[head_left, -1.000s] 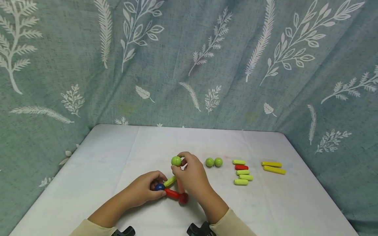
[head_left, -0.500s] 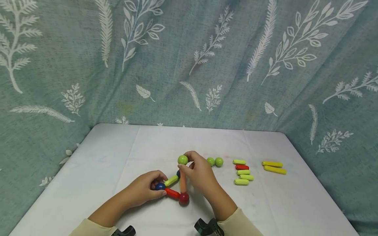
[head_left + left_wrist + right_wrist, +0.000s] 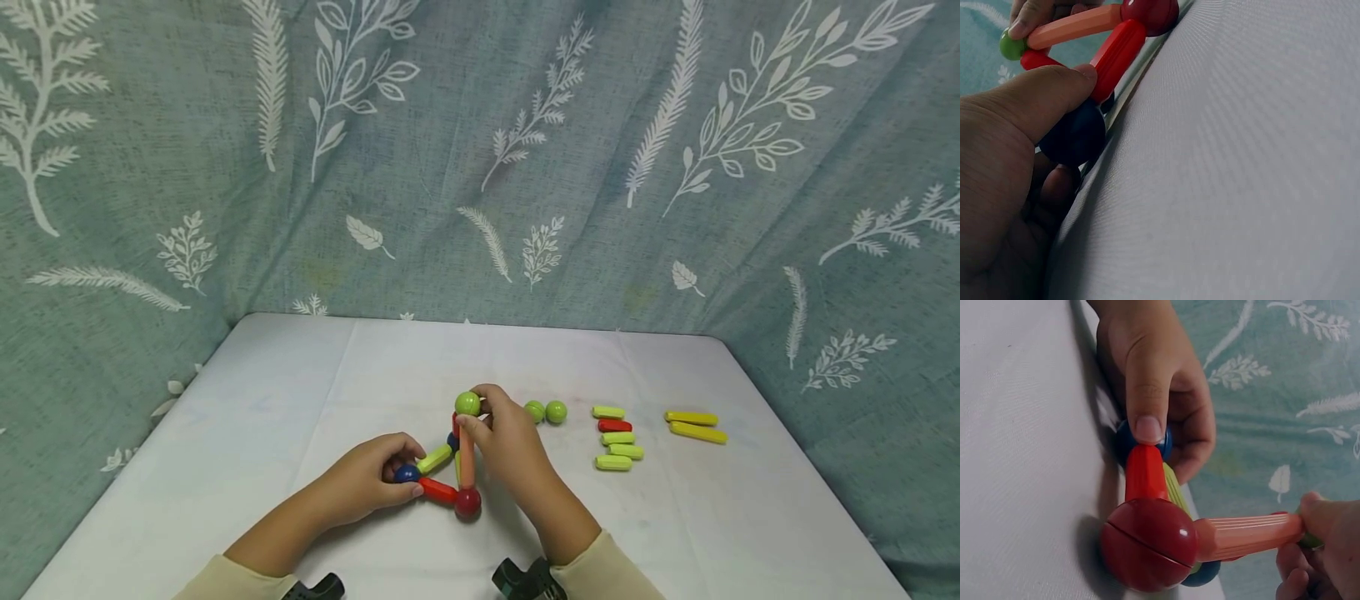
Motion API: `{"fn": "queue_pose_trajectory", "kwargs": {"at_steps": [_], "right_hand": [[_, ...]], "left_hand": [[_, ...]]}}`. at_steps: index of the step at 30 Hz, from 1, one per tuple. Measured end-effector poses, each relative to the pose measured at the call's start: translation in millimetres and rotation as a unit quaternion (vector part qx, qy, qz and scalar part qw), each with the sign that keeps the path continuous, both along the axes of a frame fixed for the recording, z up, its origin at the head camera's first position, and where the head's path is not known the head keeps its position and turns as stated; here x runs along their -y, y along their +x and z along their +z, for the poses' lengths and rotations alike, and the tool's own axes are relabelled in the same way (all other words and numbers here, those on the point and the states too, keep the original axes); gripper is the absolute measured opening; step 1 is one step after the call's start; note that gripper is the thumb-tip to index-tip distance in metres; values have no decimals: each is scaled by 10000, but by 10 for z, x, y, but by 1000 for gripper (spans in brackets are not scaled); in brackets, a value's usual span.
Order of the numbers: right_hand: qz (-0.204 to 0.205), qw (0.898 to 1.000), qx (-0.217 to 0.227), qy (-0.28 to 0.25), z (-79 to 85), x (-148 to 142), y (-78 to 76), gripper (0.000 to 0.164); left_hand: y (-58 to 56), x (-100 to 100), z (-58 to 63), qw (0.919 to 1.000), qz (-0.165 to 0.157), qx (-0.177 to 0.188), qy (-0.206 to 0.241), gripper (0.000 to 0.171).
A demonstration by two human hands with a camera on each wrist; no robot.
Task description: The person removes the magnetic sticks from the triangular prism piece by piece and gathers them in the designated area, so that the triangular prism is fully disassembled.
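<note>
A small frame of coloured rods and balls stands on the table between the hands. My left hand (image 3: 375, 475) grips a blue ball (image 3: 407, 473) at its near-left corner, the thumb by a red rod (image 3: 438, 492). That rod runs to a dark red ball (image 3: 1149, 545). An orange rod (image 3: 467, 458) rises from the dark red ball to a green ball (image 3: 467, 404), which my right hand (image 3: 510, 437) pinches. A second red rod (image 3: 455, 423) stands behind, between the green ball and another blue ball (image 3: 453, 442). Light green rods (image 3: 435, 459) form the back of the base, partly hidden.
Two loose green balls (image 3: 556, 412) lie just right of my right hand. Farther right are several short light green rods (image 3: 613, 462) with one red rod (image 3: 615, 425) among them, then two longer yellow rods (image 3: 697, 432). A leaf-patterned cloth (image 3: 420, 208) hangs behind the white table (image 3: 300, 383).
My right hand has moved slightly right with the green ball, and the orange rod now stands nearly upright. The rear red rod and blue ball have come into sight. The left hand has stayed still.
</note>
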State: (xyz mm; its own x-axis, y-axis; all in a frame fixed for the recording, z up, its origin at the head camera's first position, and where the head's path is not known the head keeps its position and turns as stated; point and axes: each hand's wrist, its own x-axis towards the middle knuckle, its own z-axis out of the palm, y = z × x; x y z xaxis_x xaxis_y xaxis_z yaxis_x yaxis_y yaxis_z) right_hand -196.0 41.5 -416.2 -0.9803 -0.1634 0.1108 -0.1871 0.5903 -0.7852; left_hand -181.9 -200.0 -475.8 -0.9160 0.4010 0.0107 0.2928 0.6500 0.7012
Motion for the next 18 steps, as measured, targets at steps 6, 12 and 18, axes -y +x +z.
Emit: {"fn": "queue_pose_trajectory", "kwargs": {"at_steps": [6,12,18], "right_hand": [[-80,9999,39,-68,5,6,2,44],[-15,9998,-134,-172,12,-5,2,45],[-114,9998,-72,-131,7,-28,-6,47]], "left_hand": [[4,0,-4,10000,29,21,9,38],[6,-11,16,10000,60,42,-11,39],[2,-9,12,10000,64,38,-28,38]]}}
